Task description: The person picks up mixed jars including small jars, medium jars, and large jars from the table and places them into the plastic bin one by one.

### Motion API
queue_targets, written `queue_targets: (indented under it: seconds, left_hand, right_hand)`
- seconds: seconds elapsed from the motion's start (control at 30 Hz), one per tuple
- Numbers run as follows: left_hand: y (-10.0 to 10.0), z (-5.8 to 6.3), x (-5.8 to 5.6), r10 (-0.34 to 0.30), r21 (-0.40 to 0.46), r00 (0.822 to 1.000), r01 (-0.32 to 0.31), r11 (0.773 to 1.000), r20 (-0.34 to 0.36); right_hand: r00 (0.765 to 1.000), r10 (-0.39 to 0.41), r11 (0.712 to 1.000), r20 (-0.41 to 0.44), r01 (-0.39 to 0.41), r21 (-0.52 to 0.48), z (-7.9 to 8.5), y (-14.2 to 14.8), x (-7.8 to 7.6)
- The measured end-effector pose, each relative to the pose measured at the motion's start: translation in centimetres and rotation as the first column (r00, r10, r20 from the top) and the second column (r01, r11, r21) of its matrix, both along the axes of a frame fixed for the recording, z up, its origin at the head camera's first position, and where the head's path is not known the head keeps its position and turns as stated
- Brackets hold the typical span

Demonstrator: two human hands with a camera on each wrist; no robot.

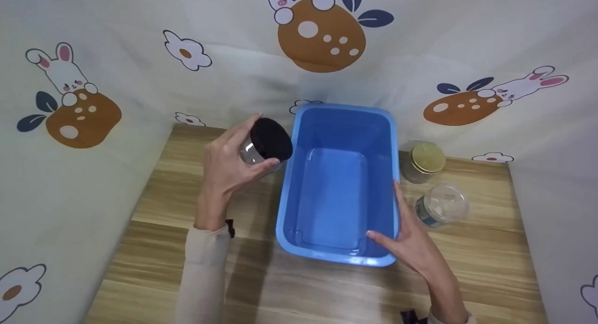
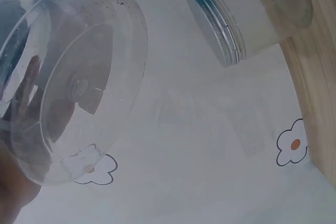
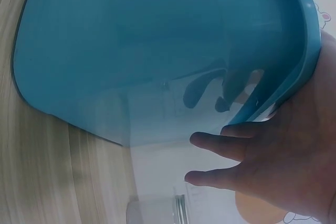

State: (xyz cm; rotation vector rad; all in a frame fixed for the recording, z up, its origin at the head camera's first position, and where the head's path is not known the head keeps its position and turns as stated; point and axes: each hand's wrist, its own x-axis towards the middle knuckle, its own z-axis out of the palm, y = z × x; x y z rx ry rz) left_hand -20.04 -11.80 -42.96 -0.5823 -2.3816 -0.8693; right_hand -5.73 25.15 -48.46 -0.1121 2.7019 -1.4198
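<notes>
While aloft, jar [image 1: 251,152] aslant, lid [image 1: 272,139] uppermost

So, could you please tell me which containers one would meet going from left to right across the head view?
Black-lidded jar → blue bin → jar with a yellowish lid → clear container.

Black lid [image 1: 272,138], blue tub [image 1: 334,193], streaked brown tabletop [image 1: 159,193], white rabbit-print cloth [image 1: 233,88]
</notes>
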Motion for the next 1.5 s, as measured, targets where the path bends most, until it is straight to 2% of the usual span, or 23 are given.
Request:
queue_targets:
  seconds: [0.1,0.2,0.37,0.47,0.6,0.83,1.07,1.3,1.5]
  left_hand:
    - [0.2,-0.1,0.1,0.012,-0.025,1.000,-0.011,1.000,0.013]
    - [0.4,0.3,0.0,0.008,-0.069,1.000,-0.008,0.998,-0.004]
    - [0.9,1.8,-0.9,-0.007,-0.146,0.998,-0.002,0.989,-0.067]
    - [1.3,2.8,-1.3,-0.009,-0.177,0.997,-0.004,0.984,-0.074]
    - [1.9,3.6,-1.7,-0.029,-0.190,0.999,0.020,0.982,-0.043]
    - [2.7,4.2,-2.3,-0.034,-0.179,0.999,0.028,0.983,-0.032]
    - [4.0,5.0,-2.7,-0.071,-0.213,0.997,0.078,0.974,0.042]
    - [4.8,5.8,-3.6,-0.066,-0.236,0.996,0.079,0.968,0.061]
    - [5.8,6.7,-4.3,-0.071,-0.280,0.993,0.095,0.955,0.095]
  right_hand:
    - [1.000,-0.004,1.000,0.014,0.003,0.011,-0.1,0.1,0.3]
    - [1.000,-0.008,1.000,0.028,0.007,0.023,0.0,0.1,0.3]
    - [0.999,-0.012,0.999,0.046,0.010,0.032,0.2,-0.1,0.1]
    - [0.999,-0.009,1.000,0.043,0.008,0.020,0.3,-0.1,0.0]
    - [0.999,-0.006,1.000,0.035,0.006,-0.011,0.2,-0.1,0.0]
    - [1.000,-0.009,0.999,0.027,0.010,-0.035,0.2,-0.1,0.1]
    - [1.000,-0.012,0.999,0.016,0.013,-0.036,0.3,0.0,0.1]
    - [1.000,0.000,0.996,0.013,0.001,-0.088,0.0,0.1,0.1]
    - [1.000,-0.001,0.995,0.020,0.003,-0.102,0.1,0.2,0.1]
